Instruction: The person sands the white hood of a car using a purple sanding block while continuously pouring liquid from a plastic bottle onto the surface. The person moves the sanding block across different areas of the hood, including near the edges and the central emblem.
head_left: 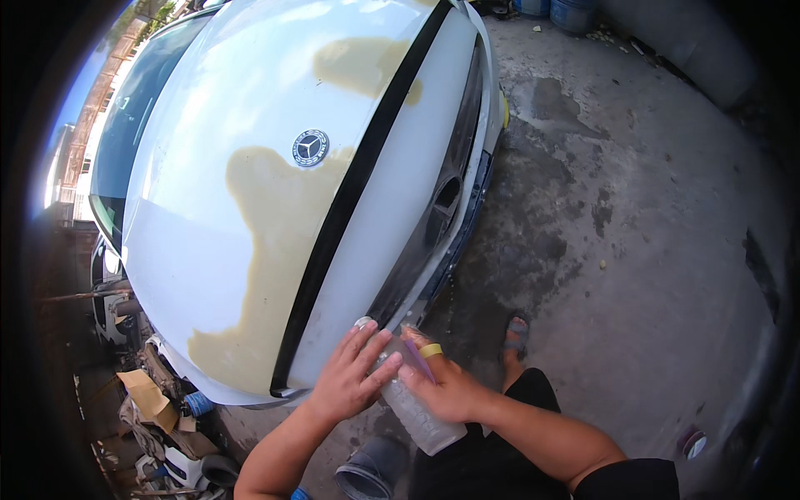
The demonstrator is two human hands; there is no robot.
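A translucent plastic bottle with a white cap slants between my hands, its capped end toward the car's front edge. My left hand grips its upper part, with the fingers long over the side near the cap. On the bottle's right side, my right hand is closed around a thin purple piece, pressed close to the bottle. A yellow band circles one of its fingers. Just beyond my hands lies the white car hood, with tan filler patches and a round badge.
A dark gap runs between hood and front panel. Below my left hand stands a grey bucket. Car parts and cardboard are piled at the left. Wet patches mark the concrete floor; blue buckets stand far off.
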